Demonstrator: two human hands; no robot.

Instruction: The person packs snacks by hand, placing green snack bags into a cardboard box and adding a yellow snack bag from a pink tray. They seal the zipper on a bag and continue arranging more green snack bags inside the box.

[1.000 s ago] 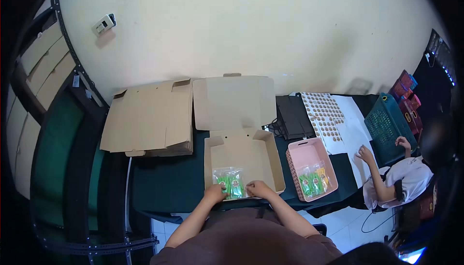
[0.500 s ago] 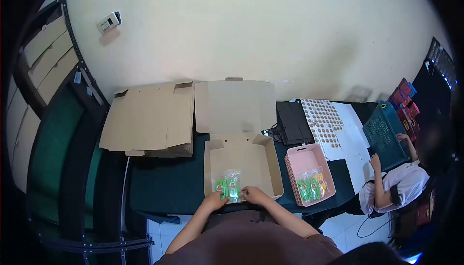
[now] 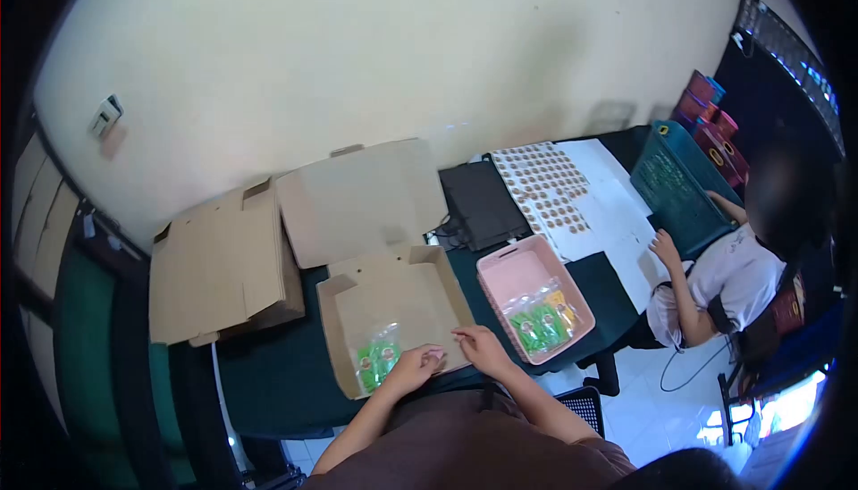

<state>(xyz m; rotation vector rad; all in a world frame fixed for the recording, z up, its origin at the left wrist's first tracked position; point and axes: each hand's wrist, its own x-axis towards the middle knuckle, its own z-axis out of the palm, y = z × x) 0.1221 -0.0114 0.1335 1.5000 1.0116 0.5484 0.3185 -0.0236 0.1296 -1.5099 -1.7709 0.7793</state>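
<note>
An open cardboard box [image 3: 398,286] stands before me, its lid [image 3: 362,195] raised against the wall side. Clear packets with green contents and small round labels [image 3: 379,360] lie in its near left corner. My left hand [image 3: 418,369] is over the box's front edge, just right of the packets, with fingers loosely bent and nothing visible in them. Near the box's front right corner, my right hand [image 3: 481,350] is empty, its fingers partly extended toward the left. To the right, a pink basket [image 3: 494,268] holds green packets [image 3: 538,327] and a yellow one [image 3: 559,304].
Flattened cardboard boxes [image 3: 219,262] are stacked at the left. Behind the basket lie a black flat object [image 3: 483,204] with cables and sheets of round stickers [image 3: 541,182]. At the right, a person [image 3: 733,280] reaches to a green crate [image 3: 675,191].
Both hands have come off the green packets, which stay in the box's near left corner. My view has turned to the right and tilted.
</note>
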